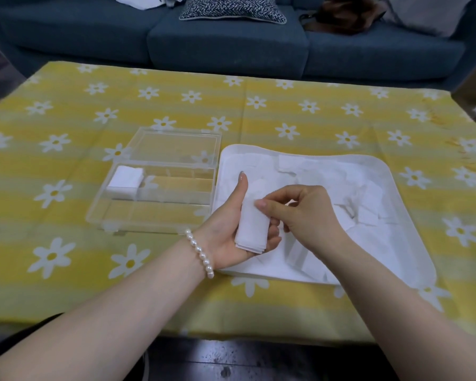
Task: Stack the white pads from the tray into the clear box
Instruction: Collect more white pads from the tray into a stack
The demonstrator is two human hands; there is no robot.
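My left hand (226, 229), palm up with the thumb raised, cradles a small stack of white pads (252, 232) over the near left part of the white tray (412, 259). My right hand (300, 213) pinches the top of that same stack with thumb and fingertips. Several loose white pads (349, 188) lie scattered in the tray. The clear box (149, 210) stands open to the left of the tray, its lid (176, 145) flat behind it. A stack of white pads (124, 181) sits in the box's far left compartment.
A yellow tablecloth with white daisies (286, 116) covers the table. A dark blue sofa (226, 42) with a patterned cushion (231, 9) runs behind the far edge. The near table edge drops to a dark floor (231, 358).
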